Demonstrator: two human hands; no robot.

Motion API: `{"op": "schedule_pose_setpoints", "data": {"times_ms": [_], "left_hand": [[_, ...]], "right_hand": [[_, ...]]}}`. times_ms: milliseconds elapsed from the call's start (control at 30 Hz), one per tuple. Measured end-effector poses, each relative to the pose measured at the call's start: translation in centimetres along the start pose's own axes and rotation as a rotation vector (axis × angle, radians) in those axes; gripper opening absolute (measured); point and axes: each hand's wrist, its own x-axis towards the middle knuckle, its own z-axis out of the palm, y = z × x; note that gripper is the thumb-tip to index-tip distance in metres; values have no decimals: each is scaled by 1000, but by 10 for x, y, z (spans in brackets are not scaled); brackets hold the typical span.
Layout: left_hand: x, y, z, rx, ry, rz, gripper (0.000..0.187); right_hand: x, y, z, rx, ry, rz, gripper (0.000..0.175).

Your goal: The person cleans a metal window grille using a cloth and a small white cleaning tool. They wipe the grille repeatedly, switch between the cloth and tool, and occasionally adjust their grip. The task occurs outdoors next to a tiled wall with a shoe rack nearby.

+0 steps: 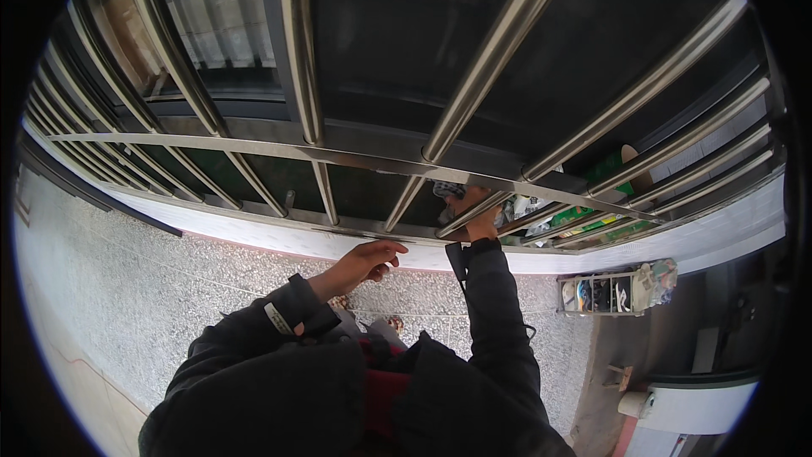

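My right hand reaches between the stainless steel bars of a window guard, over the ledge inside. Its fingers are closed on a dark grey patterned cloth, partly hidden by the bars and the hand itself. White plastic packaging and a green printed bag lie just right of that hand. My left hand hangs outside the guard, in front of the white wall edge. It is empty, with its index finger out and the others loosely bent.
A flat steel rail crosses the bars before dark window glass. Inside the guard at right stands a green cylindrical container. Below are a speckled floor, a rack of shoes and a small wooden stool.
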Motion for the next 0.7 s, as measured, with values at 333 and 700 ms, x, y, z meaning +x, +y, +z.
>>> {"op": "schedule_pose_setpoints", "data": {"times_ms": [333, 700], "left_hand": [[14, 3, 10, 13, -32, -24, 26], [3, 15, 19, 43, -45, 50, 26]], "right_hand": [[-12, -12, -3, 337, -7, -257, 52], [-15, -16, -51, 968, 26, -69, 46]]}}
